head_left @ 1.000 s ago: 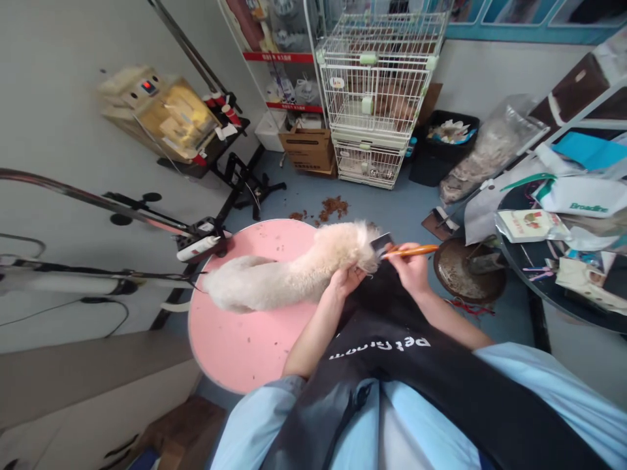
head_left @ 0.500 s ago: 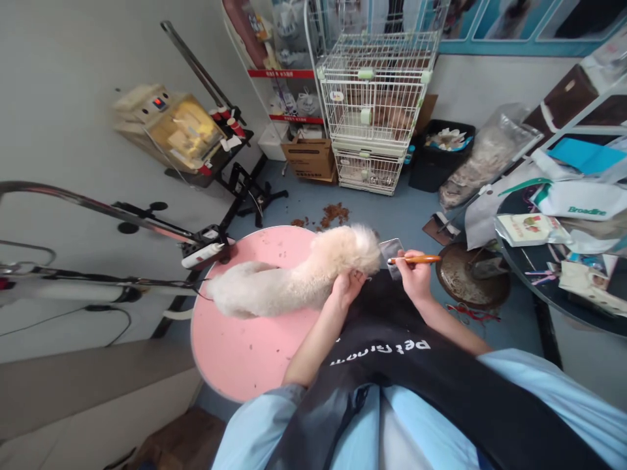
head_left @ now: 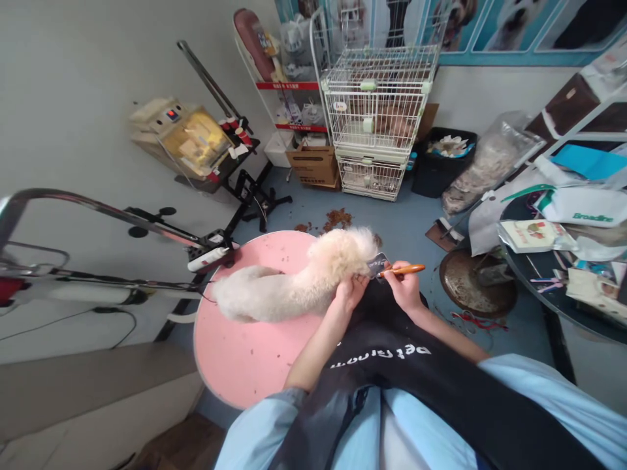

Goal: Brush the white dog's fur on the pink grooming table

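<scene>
A small white-and-cream dog [head_left: 274, 295] stands on the round pink grooming table [head_left: 230, 365], its fluffy head toward the right. The fingers of my left hand [head_left: 351, 291] are curled at the near side of the head, gripping the fur there; exactly what they pinch is hidden. In my right hand [head_left: 405, 291] is a slicker brush [head_left: 378, 264] with an orange wooden handle. Its flat head meets the fur at the side of the dog's face, close to my left fingertips. A thin dark loop runs from the table's arm to the dog's rear.
A metal grooming arm [head_left: 98, 202] reaches in from the left. White wire cages [head_left: 375, 117] stand at the back beside a black bin [head_left: 443, 160]. Brown hair clumps [head_left: 337, 220] lie on the floor. At right is a dark table [head_left: 526, 261] with packets and tools.
My right hand has brought the slicker brush left, from beside the dog's head to its fur. My left hand stays at the head. The view has tilted slightly up.
</scene>
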